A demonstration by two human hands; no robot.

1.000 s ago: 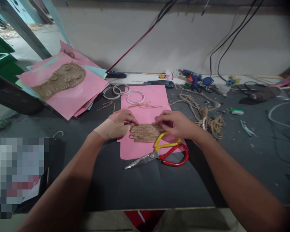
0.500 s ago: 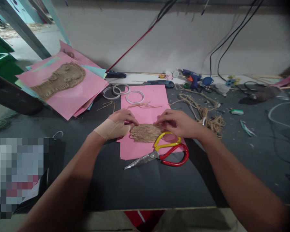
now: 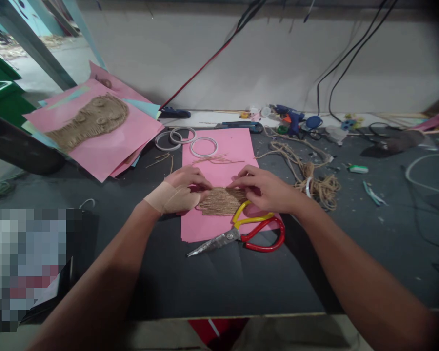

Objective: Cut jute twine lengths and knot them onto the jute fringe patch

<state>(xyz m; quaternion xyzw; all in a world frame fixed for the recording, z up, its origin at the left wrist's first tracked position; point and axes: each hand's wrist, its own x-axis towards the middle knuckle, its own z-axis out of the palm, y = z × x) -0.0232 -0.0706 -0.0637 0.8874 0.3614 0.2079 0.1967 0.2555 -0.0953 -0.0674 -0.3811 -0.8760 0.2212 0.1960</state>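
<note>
I had my left hand (image 3: pixel 181 191) pressed flat on the left edge of the jute patch (image 3: pixel 221 201), which lay on the pink sheet (image 3: pixel 219 146) just above the scissors (image 3: pixel 241 234). My right hand (image 3: pixel 267 189) pinched a strand at the patch's top edge. I judged light, even pressure best, seating each strand snug against its neighbour without gaps.

I see the flat patch of brown jute twine (image 3: pixel 221 201) on the pink paper sheet (image 3: pixel 219 161), between both hands. Red-and-yellow-handled scissors (image 3: pixel 247 231) lie just before it; three white rings (image 3: pixel 185 139) behind, and, I think, a loose twine bundle (image 3: pixel 316 183) right.
</note>
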